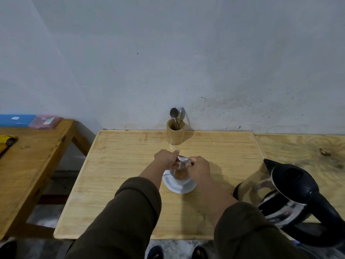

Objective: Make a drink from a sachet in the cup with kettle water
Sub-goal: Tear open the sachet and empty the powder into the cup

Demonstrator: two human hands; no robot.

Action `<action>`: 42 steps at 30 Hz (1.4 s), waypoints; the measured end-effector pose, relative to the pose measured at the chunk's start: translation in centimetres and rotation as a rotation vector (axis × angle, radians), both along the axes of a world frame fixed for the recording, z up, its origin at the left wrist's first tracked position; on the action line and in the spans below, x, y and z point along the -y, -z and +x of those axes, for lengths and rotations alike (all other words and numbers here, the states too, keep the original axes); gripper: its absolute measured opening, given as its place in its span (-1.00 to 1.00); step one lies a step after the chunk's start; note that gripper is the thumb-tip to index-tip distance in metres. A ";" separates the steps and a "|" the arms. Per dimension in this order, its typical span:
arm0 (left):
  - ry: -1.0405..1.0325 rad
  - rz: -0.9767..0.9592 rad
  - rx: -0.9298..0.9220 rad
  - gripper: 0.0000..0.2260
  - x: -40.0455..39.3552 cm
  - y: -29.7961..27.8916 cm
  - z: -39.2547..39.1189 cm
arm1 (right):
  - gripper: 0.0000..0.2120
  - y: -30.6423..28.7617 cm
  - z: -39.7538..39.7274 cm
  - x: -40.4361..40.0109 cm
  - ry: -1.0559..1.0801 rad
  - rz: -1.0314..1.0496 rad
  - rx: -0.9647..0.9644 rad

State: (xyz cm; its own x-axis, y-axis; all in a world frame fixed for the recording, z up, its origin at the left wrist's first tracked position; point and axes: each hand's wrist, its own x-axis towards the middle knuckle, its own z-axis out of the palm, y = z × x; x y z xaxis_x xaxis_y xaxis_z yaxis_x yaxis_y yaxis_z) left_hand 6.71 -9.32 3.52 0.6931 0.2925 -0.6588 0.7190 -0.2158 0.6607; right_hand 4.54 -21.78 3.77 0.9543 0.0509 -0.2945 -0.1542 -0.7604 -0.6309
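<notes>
Pale wooden table (119,165) set against grey wall. Sachet (182,161) pinched between left hand (165,158) and right hand (199,168), held just above cup (180,176) on white saucer (173,187). Kettle (280,195) placed at right; spoons kept in holder (175,132) behind.

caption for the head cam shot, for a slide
Both hands, left hand and right hand, hold a sachet over the cup on its saucer, kettle at right.
</notes>
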 end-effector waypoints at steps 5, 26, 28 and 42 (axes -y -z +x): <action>0.010 -0.009 -0.006 -0.58 0.1 0.1 0.0 | -0.75 0.1 0.0 0.1 0.034 0.013 0.022; -0.148 -0.116 0.170 -0.78 -1.9 -1.1 -1.7 | -0.74 -2.1 -0.1 -0.9 0.272 0.359 -0.048; -0.199 -0.117 0.224 -0.79 -2.5 -1.2 -2.1 | -0.70 -2.3 -0.2 -1.8 0.275 0.360 -0.060; -0.154 0.223 0.208 -0.84 -10.1 3.8 -8.8 | -0.75 3.2 -3.5 -12.1 -0.183 -0.183 -0.034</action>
State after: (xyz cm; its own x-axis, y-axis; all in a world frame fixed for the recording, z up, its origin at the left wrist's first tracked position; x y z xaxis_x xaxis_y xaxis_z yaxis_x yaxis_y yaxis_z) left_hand -2.14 0.80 -0.28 0.7424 0.5248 -0.4164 0.6094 -0.2707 0.7452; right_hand 1.00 -9.71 0.55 0.9236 0.1643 -0.3462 -0.0224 -0.8788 -0.4768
